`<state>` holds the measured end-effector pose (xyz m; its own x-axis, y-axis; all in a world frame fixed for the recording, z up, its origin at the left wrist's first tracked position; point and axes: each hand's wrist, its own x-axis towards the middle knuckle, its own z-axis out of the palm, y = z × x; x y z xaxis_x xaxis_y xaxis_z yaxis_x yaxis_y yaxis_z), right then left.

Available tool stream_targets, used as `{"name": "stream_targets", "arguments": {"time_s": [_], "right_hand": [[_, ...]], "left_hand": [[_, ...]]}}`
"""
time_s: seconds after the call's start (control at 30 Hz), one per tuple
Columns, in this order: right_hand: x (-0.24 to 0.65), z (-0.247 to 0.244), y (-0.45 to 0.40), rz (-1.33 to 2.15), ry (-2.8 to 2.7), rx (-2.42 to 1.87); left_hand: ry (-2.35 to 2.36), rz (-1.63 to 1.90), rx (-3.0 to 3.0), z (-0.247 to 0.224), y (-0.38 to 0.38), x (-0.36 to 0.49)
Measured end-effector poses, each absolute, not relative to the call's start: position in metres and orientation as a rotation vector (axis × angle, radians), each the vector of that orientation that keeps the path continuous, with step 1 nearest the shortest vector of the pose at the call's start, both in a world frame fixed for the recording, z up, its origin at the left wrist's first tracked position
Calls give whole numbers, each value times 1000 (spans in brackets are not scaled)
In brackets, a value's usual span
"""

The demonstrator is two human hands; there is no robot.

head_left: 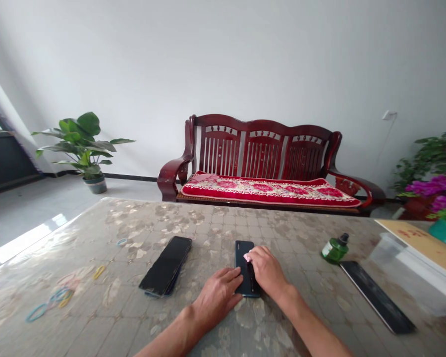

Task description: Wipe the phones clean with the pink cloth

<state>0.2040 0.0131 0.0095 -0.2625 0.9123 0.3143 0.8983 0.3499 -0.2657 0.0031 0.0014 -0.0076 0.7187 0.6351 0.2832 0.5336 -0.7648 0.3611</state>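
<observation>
Across the tablecloth (126, 322), my flat left hand (218, 291) is steadying a blue phone (240, 254), my right hand (266, 267) is pinching a pinkish scrap (247, 257), the black phone (167, 265) lying untouched.

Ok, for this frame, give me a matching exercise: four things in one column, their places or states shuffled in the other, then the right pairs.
Things
1. Blue phone
2. Green bottle
3. Red seat cover
4. Tan paper

Places and states
A. Spread along the wooden bench
B. Lying flat, partly covered by the left hand and right hand
C. On top of the clear box
D. Standing upright with a dark cap

Pairs: 1-B, 2-D, 3-A, 4-C
</observation>
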Motion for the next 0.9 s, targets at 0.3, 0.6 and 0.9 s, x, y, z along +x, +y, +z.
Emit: {"name": "stream_targets", "arguments": {"time_s": [0.3, 0.6, 0.9], "right_hand": [[209, 10, 4, 134, -2242, -1428], [217, 1, -1, 220, -2150, -1263], [217, -9, -3, 252, -2093, -1186]], "left_hand": [[949, 595, 2651, -7, 0, 6], [1030, 569, 2650, -8, -4, 8], [1099, 355, 2654, -2, -4, 12]]}}
